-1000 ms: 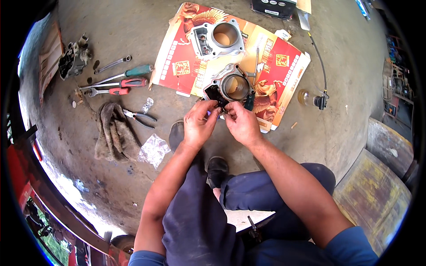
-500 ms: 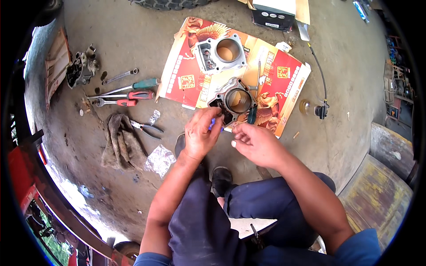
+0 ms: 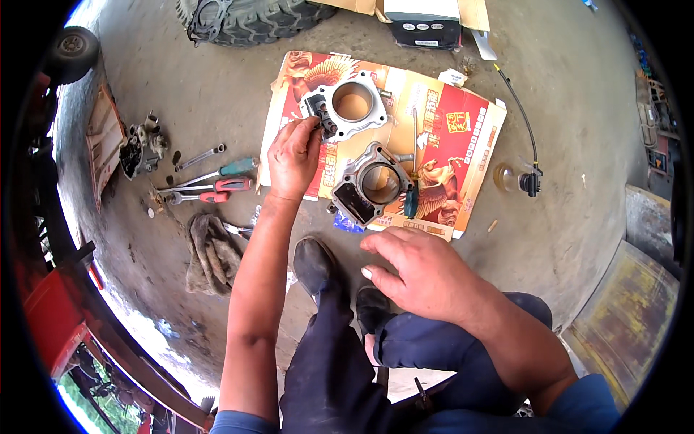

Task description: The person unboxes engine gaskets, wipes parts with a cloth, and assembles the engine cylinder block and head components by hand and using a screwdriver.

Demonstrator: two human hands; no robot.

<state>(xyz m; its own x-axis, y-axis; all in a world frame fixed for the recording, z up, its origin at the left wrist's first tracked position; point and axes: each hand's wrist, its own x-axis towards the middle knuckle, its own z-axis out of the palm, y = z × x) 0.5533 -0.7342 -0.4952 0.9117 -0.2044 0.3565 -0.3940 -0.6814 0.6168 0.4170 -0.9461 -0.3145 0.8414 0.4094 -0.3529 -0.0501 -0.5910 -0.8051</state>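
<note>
Two metal engine cylinders lie on a flattened red and yellow cardboard box [image 3: 473, 116]. My left hand [image 3: 295, 155] reaches over the far, cleaner silver cylinder [image 3: 367, 121]. Its fingers are pinched together at the left cavity of that part; whatever is between the fingertips is hidden. Closer to me sits the second cylinder [image 3: 354, 206], with a round bore and a dark slot at its lower left. My right hand [image 3: 426, 271] hangs above the ground just below it, thumb and fingers apart, holding nothing. A green-handled screwdriver [image 3: 410, 202] lies beside the near cylinder.
Left on the floor are a spanner [image 3: 201, 158], screwdrivers with a green handle [image 3: 238, 167] and a red handle [image 3: 233, 185], a rag [image 3: 211, 253] and a dirty engine part [image 3: 143, 146]. A hose-topped bottle [image 3: 510, 178] stands right. A tyre [image 3: 275, 25] and black box [image 3: 423, 30] lie beyond.
My left hand has left the near cylinder and moved forward to the far one. My right hand has drawn back slightly toward me, its fingers more spread. The view has shifted.
</note>
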